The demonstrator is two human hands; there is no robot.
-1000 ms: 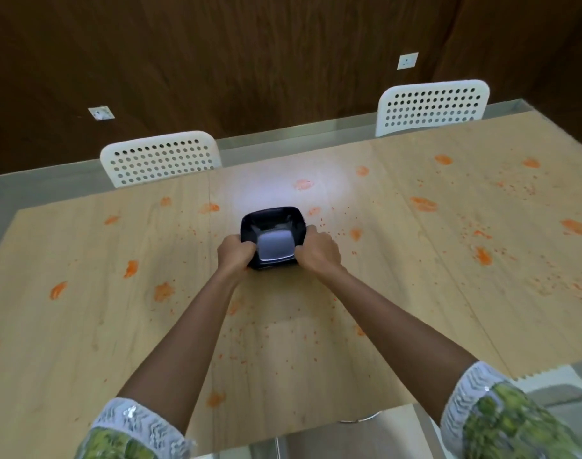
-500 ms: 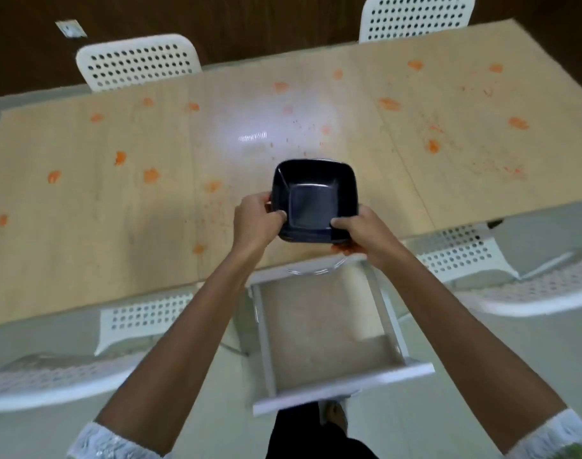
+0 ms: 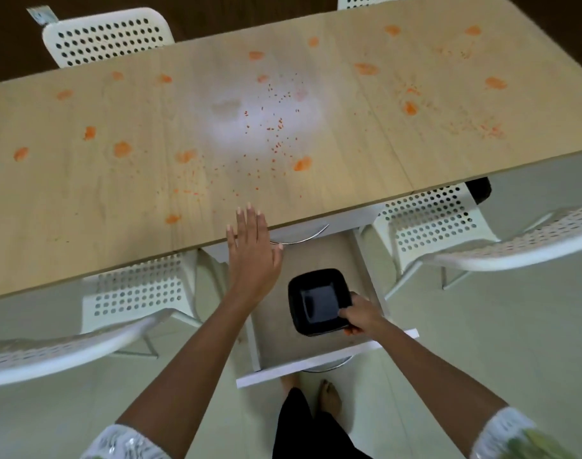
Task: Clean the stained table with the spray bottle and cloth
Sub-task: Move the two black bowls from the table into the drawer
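Pale wood-grain bench [image 3: 84,180], seen from above, marked with orange stains [image 3: 122,149] and fine orange specks across its middle and both ends. Left hand [image 3: 251,250] flat at the near edge of the bench, fingers straight and together, fingertips on the top and palm overhanging the edge. Right hand [image 3: 360,318] below that edge, pinching the near right corner of a black square bowl [image 3: 319,301], thumb on the rim. Bowl inside the pulled-out white drawer [image 3: 316,362] under the bench's near edge; whether it rests on the drawer floor or is held just above it cannot be told. White perforated chairs [image 3: 425,220] stand along both long edges of the bench. Bare feet [image 3: 329,394] show on the floor below the drawer front.
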